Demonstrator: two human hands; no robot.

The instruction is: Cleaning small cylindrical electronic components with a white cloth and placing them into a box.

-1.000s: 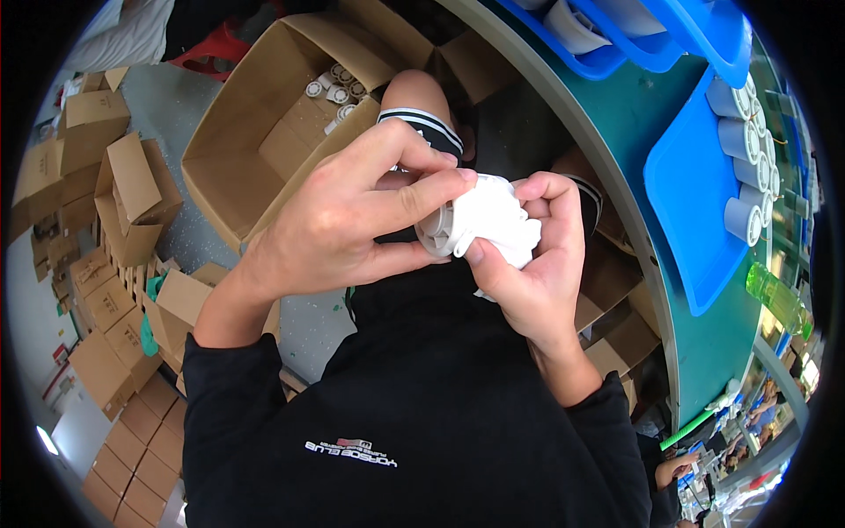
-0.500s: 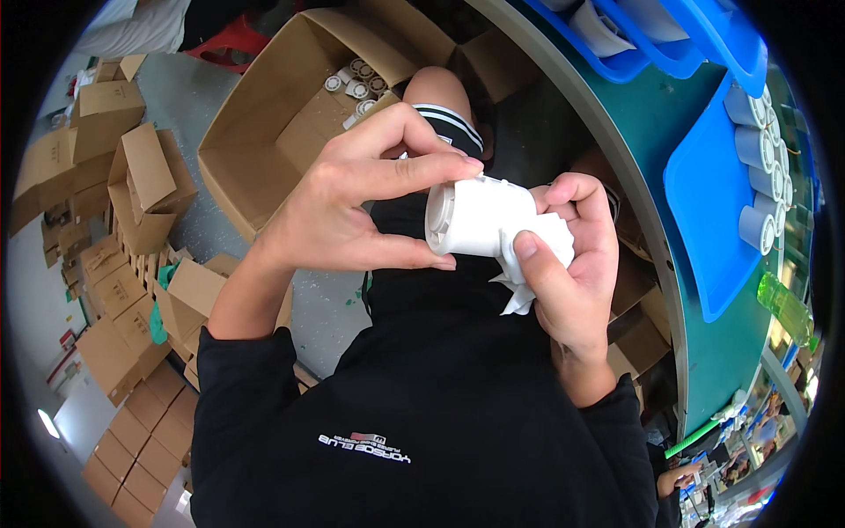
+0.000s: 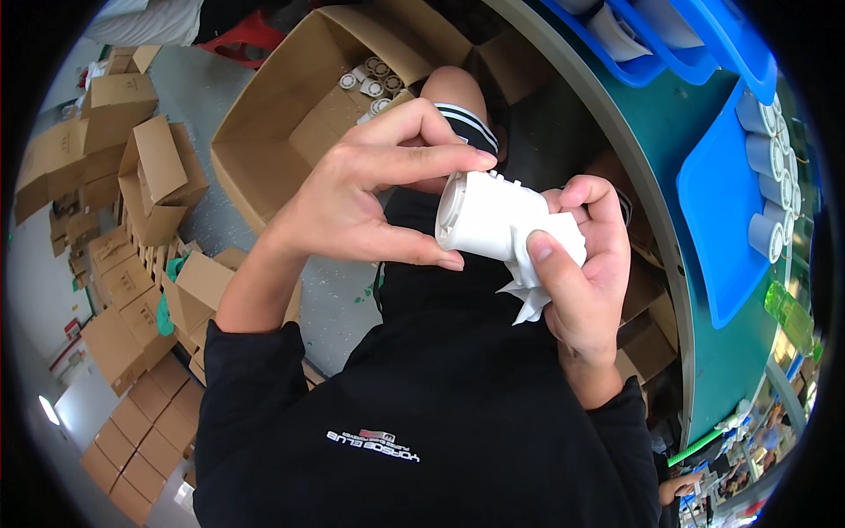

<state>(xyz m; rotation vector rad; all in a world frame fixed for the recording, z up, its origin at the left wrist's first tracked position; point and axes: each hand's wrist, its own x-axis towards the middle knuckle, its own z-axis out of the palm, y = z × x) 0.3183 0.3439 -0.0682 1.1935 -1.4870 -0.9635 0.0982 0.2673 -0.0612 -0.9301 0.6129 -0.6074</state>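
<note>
Space separates right hand (image 3: 590,264), gripping cylinder (image 3: 493,214), from table edge (image 3: 679,273).

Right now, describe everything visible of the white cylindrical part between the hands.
The white cylindrical part looks like smooth plastic, with a stepped rim at its left end and small studs along its upper side. It lies sideways, right end slightly lower in view. The left hand brackets its rimmed end, contact unclear; the right hand holds a crumpled white cloth over the other end.

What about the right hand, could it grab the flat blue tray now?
Probably not: the right hand is busy holding a cloth against the white cylinder, and the table edge lies between it and the tray.
</note>
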